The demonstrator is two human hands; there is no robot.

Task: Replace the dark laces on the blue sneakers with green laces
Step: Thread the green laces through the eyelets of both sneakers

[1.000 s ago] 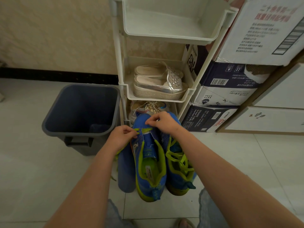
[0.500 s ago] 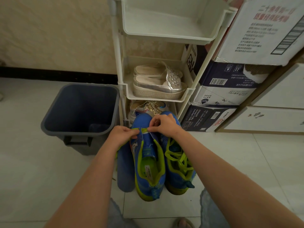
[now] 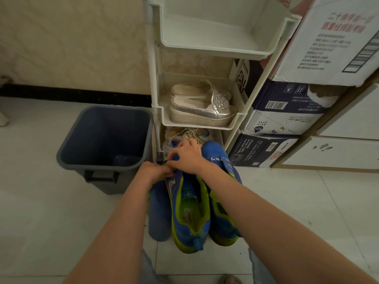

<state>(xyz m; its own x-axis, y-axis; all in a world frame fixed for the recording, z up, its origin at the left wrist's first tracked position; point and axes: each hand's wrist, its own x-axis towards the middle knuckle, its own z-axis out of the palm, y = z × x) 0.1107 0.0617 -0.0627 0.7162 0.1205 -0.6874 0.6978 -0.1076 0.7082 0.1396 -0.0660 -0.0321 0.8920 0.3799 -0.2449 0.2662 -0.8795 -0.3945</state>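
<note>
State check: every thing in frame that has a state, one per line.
Left hand, pinching green lace.
Right hand, pinching the same lace at the toe.
Open sneaker, on floor, mostly unlaced.
Other sneaker, on floor, partly behind the right arm.
Insole, out, flat on floor.
Bin, open, no lid.
Silver shoes, on middle shelf.

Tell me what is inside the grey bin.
Inside the grey bin only a paler blue patch shows, low by its near wall; that wall hides the rest of the bottom.
</note>
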